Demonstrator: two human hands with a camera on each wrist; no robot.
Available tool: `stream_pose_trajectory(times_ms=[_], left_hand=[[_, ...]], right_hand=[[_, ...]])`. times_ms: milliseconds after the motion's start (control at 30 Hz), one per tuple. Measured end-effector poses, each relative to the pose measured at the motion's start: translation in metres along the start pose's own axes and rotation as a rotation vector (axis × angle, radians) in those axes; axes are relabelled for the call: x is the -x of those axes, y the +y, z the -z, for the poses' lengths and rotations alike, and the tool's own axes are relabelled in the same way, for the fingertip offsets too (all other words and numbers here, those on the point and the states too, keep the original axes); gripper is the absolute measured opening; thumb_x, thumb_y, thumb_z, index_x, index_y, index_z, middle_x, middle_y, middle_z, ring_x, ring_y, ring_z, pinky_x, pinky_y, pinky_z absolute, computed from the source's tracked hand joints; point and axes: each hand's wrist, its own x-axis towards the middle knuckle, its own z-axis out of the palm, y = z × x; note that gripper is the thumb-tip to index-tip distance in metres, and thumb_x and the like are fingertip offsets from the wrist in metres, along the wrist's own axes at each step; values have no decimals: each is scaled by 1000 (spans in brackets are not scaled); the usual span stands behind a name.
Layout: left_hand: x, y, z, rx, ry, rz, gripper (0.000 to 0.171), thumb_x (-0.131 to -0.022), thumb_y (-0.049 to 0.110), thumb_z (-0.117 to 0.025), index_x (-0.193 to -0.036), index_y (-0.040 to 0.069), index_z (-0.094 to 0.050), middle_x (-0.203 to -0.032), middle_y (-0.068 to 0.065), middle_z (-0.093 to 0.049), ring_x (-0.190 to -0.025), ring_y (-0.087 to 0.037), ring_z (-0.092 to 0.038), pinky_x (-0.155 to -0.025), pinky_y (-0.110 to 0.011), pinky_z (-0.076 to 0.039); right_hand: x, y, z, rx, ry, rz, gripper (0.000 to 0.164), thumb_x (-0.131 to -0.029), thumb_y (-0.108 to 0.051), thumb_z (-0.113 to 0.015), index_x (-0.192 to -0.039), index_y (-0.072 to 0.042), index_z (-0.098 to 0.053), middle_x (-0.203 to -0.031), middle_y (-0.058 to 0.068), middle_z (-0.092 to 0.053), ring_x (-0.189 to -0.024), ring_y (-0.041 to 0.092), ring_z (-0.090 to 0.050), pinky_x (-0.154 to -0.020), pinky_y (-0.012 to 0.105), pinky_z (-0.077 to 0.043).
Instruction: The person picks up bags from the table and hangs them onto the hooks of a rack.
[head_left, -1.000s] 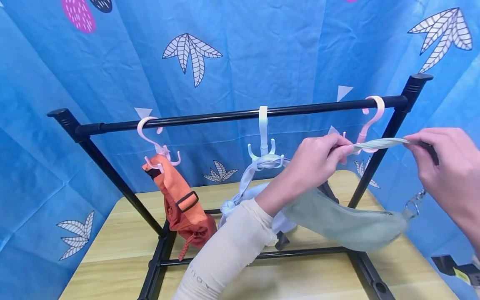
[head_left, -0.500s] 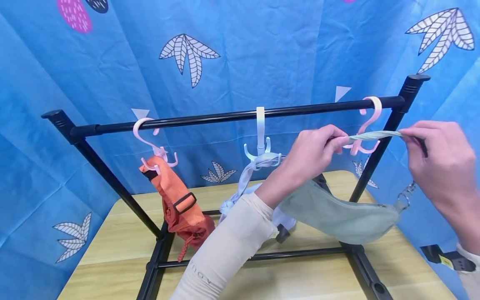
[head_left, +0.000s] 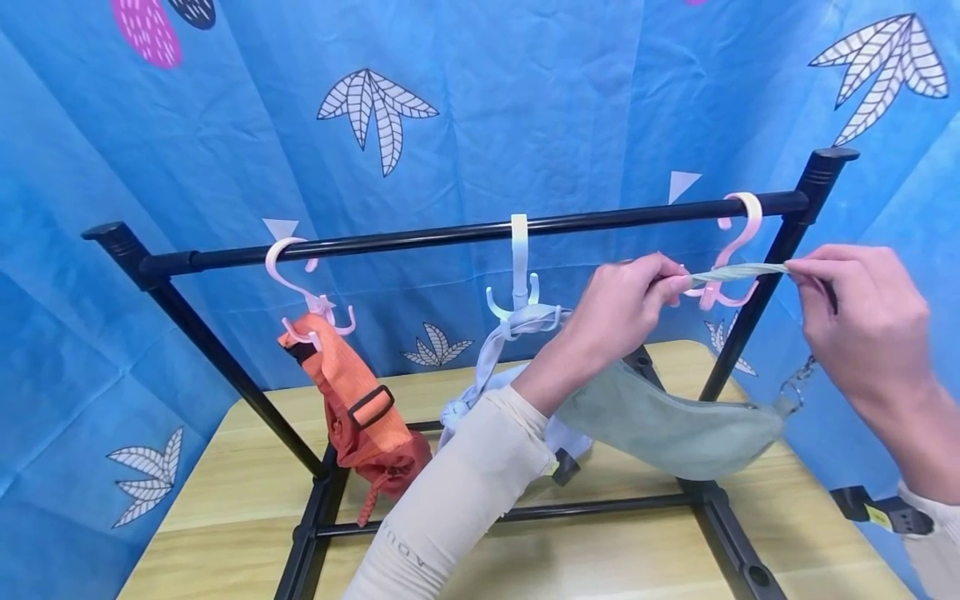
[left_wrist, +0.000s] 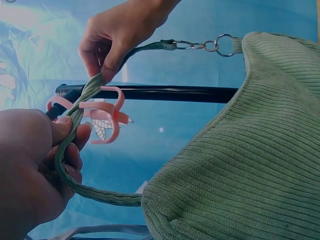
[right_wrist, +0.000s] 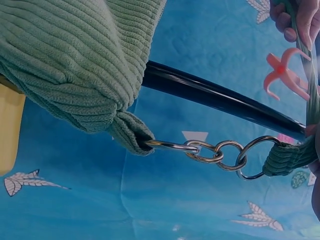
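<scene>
A pale green corduroy shoulder bag point(head_left: 667, 425) hangs by its strap point(head_left: 738, 272) between my two hands. My left hand point(head_left: 622, 304) pinches the strap's left end between thumb and fingers. With thumb and fingertips, my right hand point(head_left: 862, 321) grips the other end. Between them the strap looks twisted and is stretched nearly level. It passes close to the prongs of a pink hook point(head_left: 741, 242) on the rack's bar; whether it touches them I cannot tell. Metal rings point(right_wrist: 215, 152) link the strap to the bag's end.
A black rack point(head_left: 420, 237) stands on a wooden table point(head_left: 225, 500). An orange-red bag point(head_left: 375, 433) hangs on the left pink hook point(head_left: 288, 275). A light blue bag point(head_left: 491, 358) hangs on the middle hook point(head_left: 520, 258), partly behind my left arm. Blue patterned cloth point(head_left: 540, 100) is behind.
My right hand has moved left and slightly up, with the bag's end following it. The strap has risen a little against the pink hook. Both hands keep hold of the strap.
</scene>
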Motion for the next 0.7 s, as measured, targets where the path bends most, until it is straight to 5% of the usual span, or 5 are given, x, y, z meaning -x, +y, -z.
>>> stream_pose_trajectory(times_ms=[300, 700], left_hand=[[2, -5, -3, 21, 6, -12, 24, -106, 28, -58, -121, 17, -72, -96, 6, -71, -66, -6, -53, -55, -15, -43], [7, -8, -6, 39, -19, 15, 24, -106, 27, -57, -124, 16, -71, -100, 5, -74, -71, -3, -58, -54, -16, -45]], right_hand=[[2, -2, -5, -27, -2, -2, 21, -99, 1, -65, -115, 15, -65, -107, 33, -67, -100, 47, -60, -112, -1, -19], [8, -10, -3, -107, -33, -94, 20, -93, 8, -69, -111, 16, -68, -103, 35, -67, -95, 47, -59, -96, -6, -17]])
